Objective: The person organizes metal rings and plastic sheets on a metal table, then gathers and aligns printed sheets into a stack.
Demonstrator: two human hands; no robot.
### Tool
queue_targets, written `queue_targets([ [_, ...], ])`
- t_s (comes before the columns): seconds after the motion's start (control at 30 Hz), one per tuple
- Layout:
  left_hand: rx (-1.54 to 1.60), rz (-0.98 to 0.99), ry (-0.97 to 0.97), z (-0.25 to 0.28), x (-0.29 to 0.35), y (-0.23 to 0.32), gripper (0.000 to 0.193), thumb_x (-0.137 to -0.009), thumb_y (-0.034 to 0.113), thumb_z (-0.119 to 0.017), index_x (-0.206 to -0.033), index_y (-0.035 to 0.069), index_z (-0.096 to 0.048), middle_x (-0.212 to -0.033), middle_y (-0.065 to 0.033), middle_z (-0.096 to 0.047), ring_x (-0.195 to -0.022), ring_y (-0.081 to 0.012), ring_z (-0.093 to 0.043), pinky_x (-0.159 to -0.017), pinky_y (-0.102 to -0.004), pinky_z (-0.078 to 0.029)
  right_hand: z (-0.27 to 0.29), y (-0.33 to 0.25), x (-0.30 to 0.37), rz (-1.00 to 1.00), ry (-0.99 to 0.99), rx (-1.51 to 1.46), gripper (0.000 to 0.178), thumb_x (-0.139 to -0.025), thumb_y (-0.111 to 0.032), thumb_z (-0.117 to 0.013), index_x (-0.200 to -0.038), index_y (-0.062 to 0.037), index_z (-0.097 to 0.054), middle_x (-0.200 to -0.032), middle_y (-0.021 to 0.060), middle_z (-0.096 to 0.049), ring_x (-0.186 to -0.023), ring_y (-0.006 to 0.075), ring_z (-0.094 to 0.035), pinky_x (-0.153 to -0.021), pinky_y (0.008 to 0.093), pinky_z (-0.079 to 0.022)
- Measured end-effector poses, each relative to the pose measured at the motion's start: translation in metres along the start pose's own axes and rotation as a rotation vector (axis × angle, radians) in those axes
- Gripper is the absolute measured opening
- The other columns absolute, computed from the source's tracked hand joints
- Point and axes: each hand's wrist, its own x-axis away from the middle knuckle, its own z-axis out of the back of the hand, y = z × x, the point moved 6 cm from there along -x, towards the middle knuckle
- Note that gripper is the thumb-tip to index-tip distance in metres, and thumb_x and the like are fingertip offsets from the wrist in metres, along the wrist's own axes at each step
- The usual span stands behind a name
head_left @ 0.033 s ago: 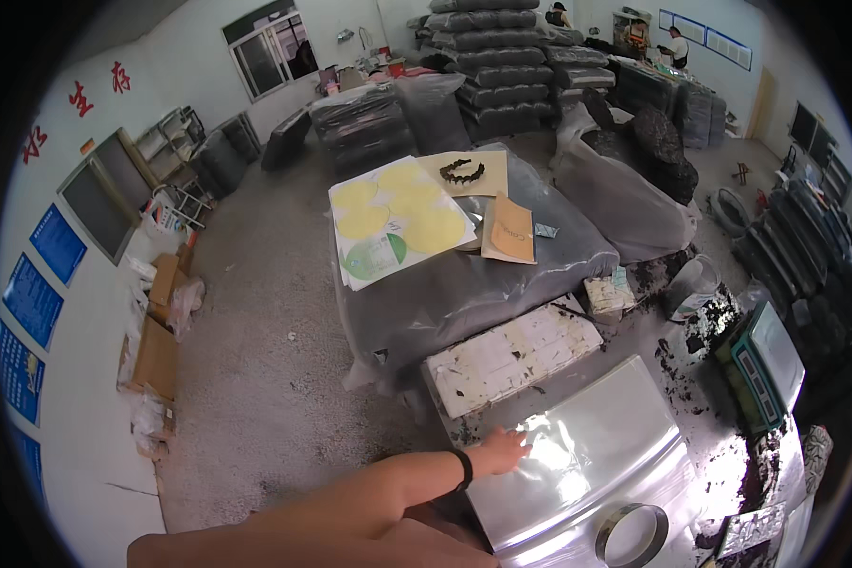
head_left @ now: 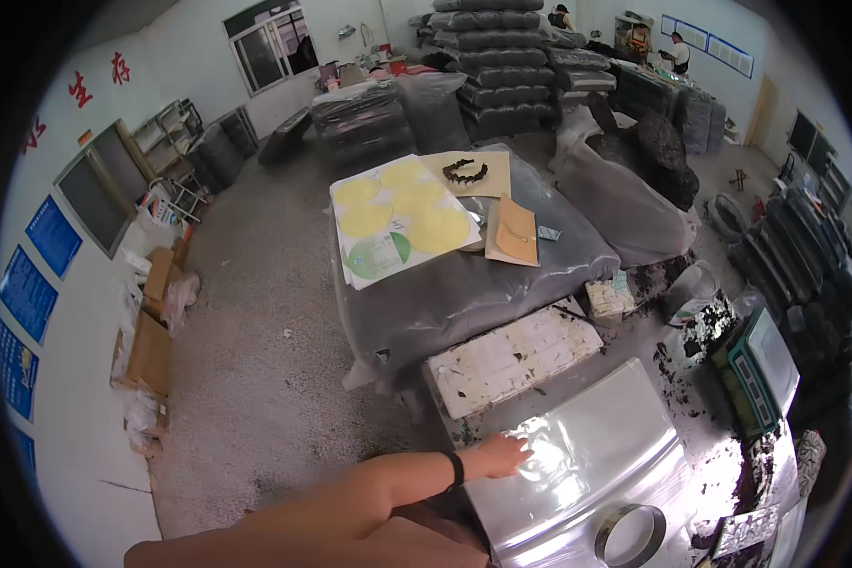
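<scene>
Touching clear plastic sheets (head_left: 625, 421), left hand (head_left: 502, 457)

1. The head-worn left fisheye looks forward and steeply down over the tabletop (head_left: 629, 339).
2. The left hand (head_left: 500, 456) shows near, the back wall (head_left: 180, 71) far off.

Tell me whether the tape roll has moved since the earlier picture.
No: the tape roll shows no visible shift against the clear plastic sheets beneath.

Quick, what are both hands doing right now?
Left hand: touching the stack of clear plastic sheets; can't tell if it's gripping.
Right hand: not in view, so can't tell.
</scene>
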Motion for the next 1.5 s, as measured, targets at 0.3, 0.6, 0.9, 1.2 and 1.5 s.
queue_targets([
  [0.3,0.206,0.147,0.172,0.027,0.319,-0.245,0.037,-0.078,0.027,-0.061,-0.108,0.007,-0.052,-0.097,-0.0140,-0.058,-0.090,-0.0322,-0.058,-0.074,-0.0434,-0.047,0.029,-0.086,-0.047,-0.214,-0.177,-0.473,0.057,-0.076,-0.027,-0.064,-0.123,0.0012,-0.048,-0.126,0.0276,-0.045,-0.117,0.0378,-0.044,-0.098,0.0441,-0.036],
  [0.6,0.491,0.985,0.211,-0.032,0.687,-0.439,0.040,-0.077,0.024,-0.067,-0.111,0.005,-0.058,-0.104,-0.0147,-0.061,-0.095,-0.0306,-0.059,-0.081,-0.0402,-0.047,0.287,-0.590,-0.012,0.421,-0.155,-1.117,0.045,-0.085,-0.026,-0.058,-0.120,0.0007,-0.050,-0.114,0.0201,-0.057,-0.101,0.0275,-0.058,-0.086,0.0352,-0.044],
  [0.9,0.598,0.697,0.521,0.144,0.538,-0.612,0.037,-0.081,0.019,-0.062,-0.115,0.004,-0.056,-0.108,-0.0127,-0.060,-0.097,-0.0260,-0.059,-0.084,-0.0353,-0.046,0.348,-0.741,-0.118,0.044,-0.499,-2.024,0.036,-0.090,-0.036,-0.051,-0.113,-0.0080,-0.051,-0.100,0.0049,-0.055,-0.092,0.0199,-0.051,-0.083,0.0356,-0.041],
  [1.2,0.840,0.438,0.581,0.333,0.360,-0.809,0.039,-0.087,0.020,-0.056,-0.122,0.001,-0.051,-0.116,-0.0137,-0.058,-0.106,-0.0248,-0.056,-0.088,-0.0341,-0.045,0.357,-0.776,-0.119,-0.225,-0.430,-2.129,0.033,-0.090,-0.024,-0.049,-0.114,-0.0006,-0.049,-0.105,0.0132,-0.059,-0.093,0.0250,-0.060,-0.081,0.0359,-0.049],
  [1.5,0.327,0.202,0.536,0.378,0.096,-0.851,0.060,-0.079,0.030,-0.065,-0.126,0.000,-0.043,-0.130,-0.0209,-0.042,-0.118,-0.0355,-0.043,-0.097,-0.0414,-0.038,0.392,-0.760,-0.059,-0.350,0.116,-1.514,0.056,-0.086,-0.011,-0.052,-0.135,0.0045,-0.029,-0.126,0.0159,-0.048,-0.110,0.0200,-0.049,-0.089,0.0304,-0.040],
])
